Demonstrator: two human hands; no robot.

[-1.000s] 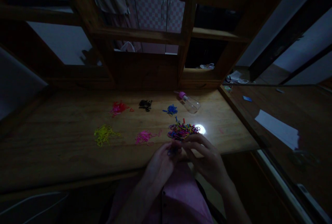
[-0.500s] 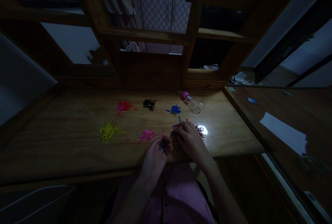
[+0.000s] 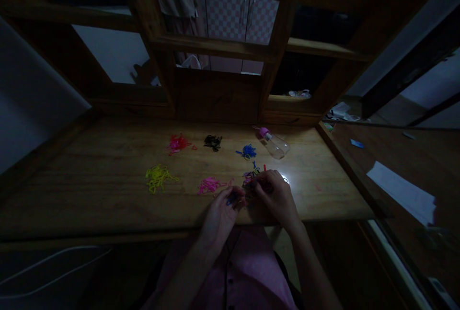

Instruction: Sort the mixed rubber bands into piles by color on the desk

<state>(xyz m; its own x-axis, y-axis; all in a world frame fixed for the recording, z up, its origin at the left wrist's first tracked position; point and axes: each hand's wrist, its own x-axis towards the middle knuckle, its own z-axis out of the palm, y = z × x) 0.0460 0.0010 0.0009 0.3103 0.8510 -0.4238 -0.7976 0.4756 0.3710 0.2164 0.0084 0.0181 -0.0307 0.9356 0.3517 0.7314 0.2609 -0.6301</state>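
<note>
My left hand (image 3: 223,212) hovers at the near edge of the wooden desk (image 3: 89,190), fingers curled round a few small blue rubber bands (image 3: 232,199). My right hand (image 3: 275,195) lies palm down over the mixed-colour pile of rubber bands (image 3: 251,175), fingertips pinched into it; what they grip is hidden. Sorted little heaps lie on the desk: yellow (image 3: 158,177), pink (image 3: 209,185), red (image 3: 178,143), black (image 3: 212,142) and blue (image 3: 247,151).
A clear small bottle with a pink cap (image 3: 274,143) lies on its side behind the mixed pile. A wooden shelf unit (image 3: 215,85) rises at the desk's back. A white paper sheet (image 3: 402,192) lies on the side surface to the right. The room is dim.
My right hand moved forward from in front of my body onto the mixed pile and covers most of it. My left hand stayed near the desk edge holding blue bands. The view drifted slightly.
</note>
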